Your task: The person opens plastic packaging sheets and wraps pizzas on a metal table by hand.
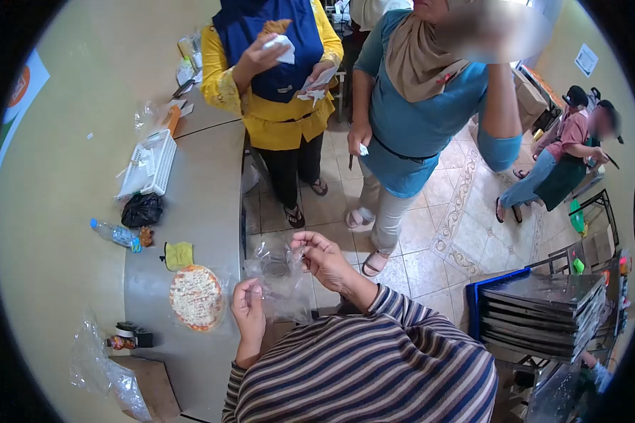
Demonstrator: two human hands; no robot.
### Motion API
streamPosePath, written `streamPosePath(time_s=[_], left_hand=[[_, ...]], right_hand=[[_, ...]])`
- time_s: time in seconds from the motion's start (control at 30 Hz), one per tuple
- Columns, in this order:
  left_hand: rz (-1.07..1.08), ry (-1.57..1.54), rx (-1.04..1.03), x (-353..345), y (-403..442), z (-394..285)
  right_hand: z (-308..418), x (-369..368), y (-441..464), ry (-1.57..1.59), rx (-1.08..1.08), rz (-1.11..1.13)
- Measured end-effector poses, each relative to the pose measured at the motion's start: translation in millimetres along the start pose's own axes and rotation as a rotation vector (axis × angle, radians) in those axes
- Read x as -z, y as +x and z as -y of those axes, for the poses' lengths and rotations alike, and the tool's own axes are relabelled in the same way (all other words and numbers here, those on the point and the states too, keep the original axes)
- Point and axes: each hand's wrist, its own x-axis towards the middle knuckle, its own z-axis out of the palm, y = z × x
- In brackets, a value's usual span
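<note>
Between my two hands hangs a clear plastic bag (281,285), held up in front of my body near the table's edge. My left hand (248,310) pinches its lower left side. Higher up, my right hand (326,264) grips the bag's right side between thumb and fingers. The bag looks crumpled, and I see nothing inside it. Just left of my left hand, a round pizza (196,297) topped with white shreds lies on clear plastic on the table. A folded yellow cloth (179,256) sits beside the pizza's far edge.
On the table (208,176) are a white basket (161,163), a black plastic bag (142,209), a water bottle (114,233) and a cardboard box (147,386). Two people stand across from me, one holding food (274,28). Stacked dark trays (533,310) stand at my right.
</note>
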Motion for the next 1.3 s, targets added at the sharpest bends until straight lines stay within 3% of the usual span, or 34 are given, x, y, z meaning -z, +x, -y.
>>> streamPosePath(time_s=[0.07,0.27,0.6,1.0,1.3], left_hand=[[-0.02,-0.052,0.025,-23.5,12.0,-2.8],[-0.139,-0.125,0.102,-74.0,39.9,-7.4],[-0.13,-0.171,0.057,-115.8,70.9,-6.7],[-0.249,-0.207,-0.045,-133.7,94.7,-17.3],[-0.305,-0.123,-0.095,-117.0,99.9,-12.9]], right_hand=[[0.4,22.3,12.7,-0.075,-0.048,-0.066],[29.1,52.6,42.8,-0.188,0.075,0.009],[76.8,77.8,77.2,-0.305,-0.008,0.066],[110.8,91.5,89.7,-0.407,0.165,0.076],[124.0,98.5,95.4,-0.412,0.178,0.073]])
